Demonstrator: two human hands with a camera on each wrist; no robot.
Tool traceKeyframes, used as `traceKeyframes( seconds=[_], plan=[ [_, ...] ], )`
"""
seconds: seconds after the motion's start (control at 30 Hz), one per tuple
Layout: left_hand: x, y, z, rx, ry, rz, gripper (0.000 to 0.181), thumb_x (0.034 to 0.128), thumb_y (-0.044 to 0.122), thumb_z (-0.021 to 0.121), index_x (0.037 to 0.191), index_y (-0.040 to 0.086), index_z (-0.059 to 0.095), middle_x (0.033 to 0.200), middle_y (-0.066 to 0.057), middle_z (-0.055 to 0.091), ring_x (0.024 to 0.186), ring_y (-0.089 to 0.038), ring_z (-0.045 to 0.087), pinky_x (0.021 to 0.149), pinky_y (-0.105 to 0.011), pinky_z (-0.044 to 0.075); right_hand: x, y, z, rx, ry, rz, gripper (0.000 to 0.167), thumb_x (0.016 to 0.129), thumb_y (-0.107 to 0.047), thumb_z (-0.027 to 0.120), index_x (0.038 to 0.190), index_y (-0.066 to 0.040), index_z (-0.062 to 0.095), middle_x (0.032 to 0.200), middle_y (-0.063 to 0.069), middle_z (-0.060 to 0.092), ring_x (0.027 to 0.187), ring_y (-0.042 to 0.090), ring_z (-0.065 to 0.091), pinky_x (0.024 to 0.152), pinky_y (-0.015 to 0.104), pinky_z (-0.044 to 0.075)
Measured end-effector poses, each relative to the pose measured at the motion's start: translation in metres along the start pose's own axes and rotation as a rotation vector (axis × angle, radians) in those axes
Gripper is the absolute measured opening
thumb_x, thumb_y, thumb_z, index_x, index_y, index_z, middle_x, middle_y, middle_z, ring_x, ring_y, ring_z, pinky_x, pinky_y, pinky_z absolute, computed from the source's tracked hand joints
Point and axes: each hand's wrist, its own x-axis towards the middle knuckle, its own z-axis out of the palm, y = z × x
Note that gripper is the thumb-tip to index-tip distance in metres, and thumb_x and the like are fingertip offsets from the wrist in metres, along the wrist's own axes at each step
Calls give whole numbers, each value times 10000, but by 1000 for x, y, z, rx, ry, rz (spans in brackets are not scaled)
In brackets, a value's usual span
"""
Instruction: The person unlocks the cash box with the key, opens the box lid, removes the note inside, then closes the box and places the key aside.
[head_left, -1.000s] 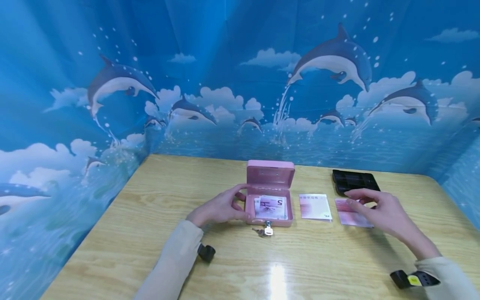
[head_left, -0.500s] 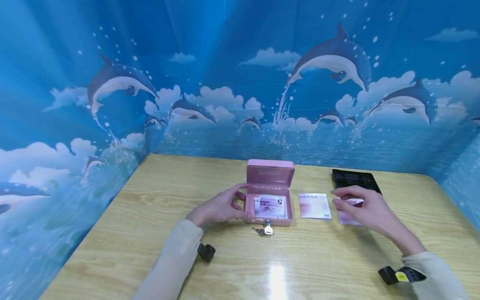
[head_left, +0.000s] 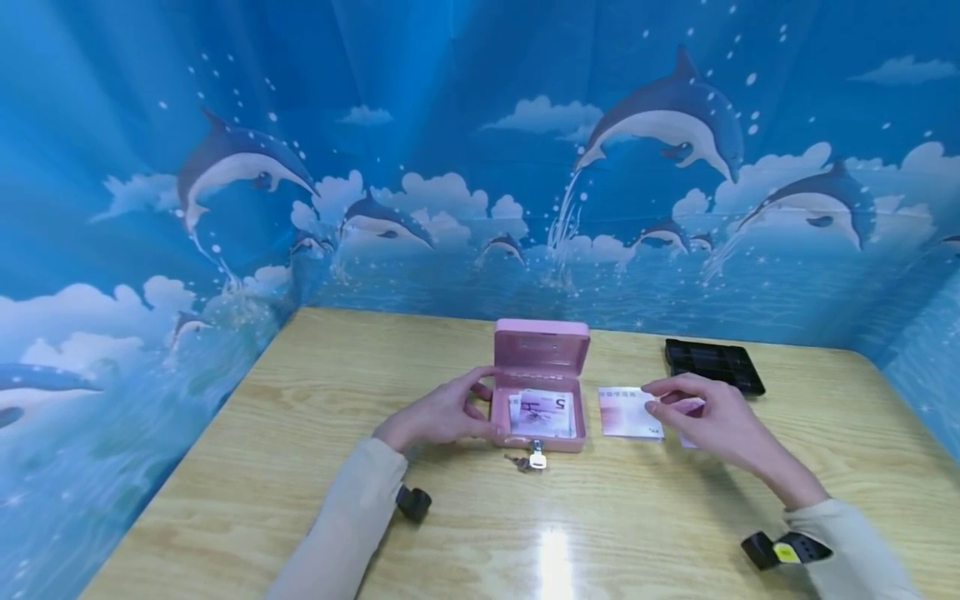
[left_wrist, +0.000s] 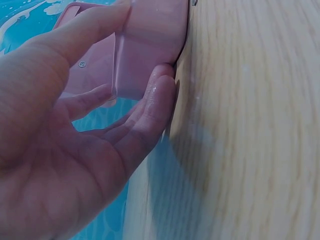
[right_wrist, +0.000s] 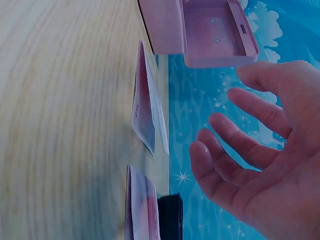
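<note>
1. Head view: the right hand (head_left: 712, 417) hangs over the wooden table (head_left: 300, 467), thumb and forefinger pointing left, tips apart with nothing seen between them. The nearer folded note (head_left: 628, 414) lies just left of those tips, between hand and pink box, and the tips overlap its upper right edge from this angle. The note looks almost square here; its slightly longer side runs left to right, along the reach of the fingers. Another folded note (head_left: 687, 442) lies partly hidden beneath the hand, in front of the black case (head_left: 716, 365). The left hand (head_left: 442, 410) is across the box, so the right is clearly nearer to both notes. The pink box (head_left: 562, 447) stands with its lid up, banknotes (head_left: 543, 414) inside and keys (head_left: 536, 458) at its front.

2. Left wrist view: the left hand grips the left end of the box, thumb on its wall, lower fingertips against its side near the tabletop. Neither folded note shows.

3. Right wrist view: the right fingers are loosely bent, spread and bare, well off the tabletop. The nearer folded note sits below them, its leaves meeting at the box end and parting towards the other note.
</note>
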Motion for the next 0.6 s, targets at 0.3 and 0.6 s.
traceKeyframes(
  seconds=[0.3, 0.6],
  plan=[
    [0, 0, 0, -4, 1, 2, 943, 830, 328, 863, 1594, 335, 310, 1390, -61, 567, 1099, -191, 666, 942, -384, 586, 8, -12, 15, 23, -8, -34, 308, 986, -344, 691, 1217, -146, 739, 1173, 64, 741, 1007, 204, 668, 727, 257, 552],
    [0, -2, 0, 4, -1, 12, 952, 831, 352, 859, 1602, 336, 300, 1386, -51, 565, 1103, -186, 666, 971, -396, 578, 17, -22, 30, 80, -38, -44, 296, 971, -350, 710, 1197, -163, 751, 1115, 1, 760, 950, 148, 689, 723, 248, 563]
  ],
)
